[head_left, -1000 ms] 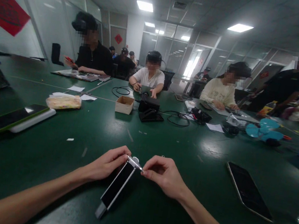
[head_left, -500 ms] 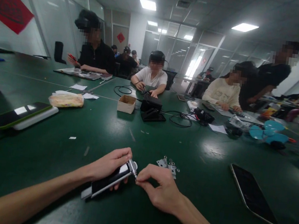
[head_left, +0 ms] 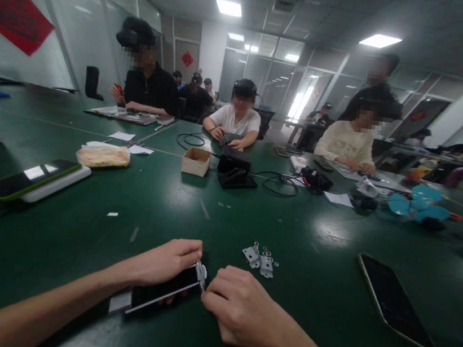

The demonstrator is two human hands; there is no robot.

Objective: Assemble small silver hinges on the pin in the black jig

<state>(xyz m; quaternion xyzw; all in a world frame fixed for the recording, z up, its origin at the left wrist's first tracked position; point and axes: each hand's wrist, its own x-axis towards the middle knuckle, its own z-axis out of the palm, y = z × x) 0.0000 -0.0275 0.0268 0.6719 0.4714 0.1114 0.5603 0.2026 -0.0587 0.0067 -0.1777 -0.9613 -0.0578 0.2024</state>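
Long black device (head_left: 156,293), silver-edged

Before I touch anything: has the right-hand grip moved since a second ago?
Yes: against the open-topped box, the right-hand grip has come nearer the wearer, uncovering the metal plates.

A green table (head_left: 167,205) fills the foreground; glass partitions (head_left: 80,28) rise left of it, a white pillar (head_left: 211,60) beyond it, lit ceiling panels (head_left: 229,7) above it.
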